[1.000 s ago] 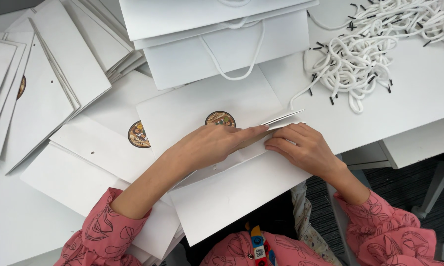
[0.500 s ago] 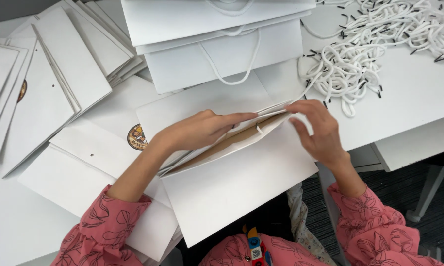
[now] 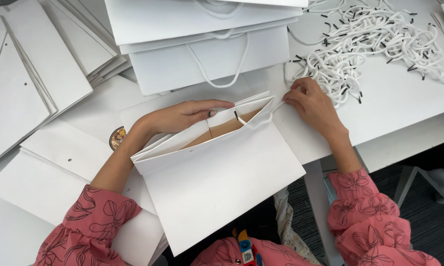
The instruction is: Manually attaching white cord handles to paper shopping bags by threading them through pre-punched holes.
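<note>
Left hand [image 3: 182, 117] props open a white paper bag [image 3: 217, 182] on the counter [image 3: 399, 103]; right hand [image 3: 313, 103] pinches a white cord handle [image 3: 261, 120], mid-threading, to be drawn through next.

Bright, even light fell from overhead, and the white worktop [image 3: 409, 103] showed no harsh glare. Shadows were soft and short, lying faintly under the left hand [image 3: 180, 117] and inside the open paper bag [image 3: 217, 177]. The picture was sharp throughout, with slight wide-angle stretch at the edges. The floor [image 3: 419, 212] at lower right was dimmer.
</note>
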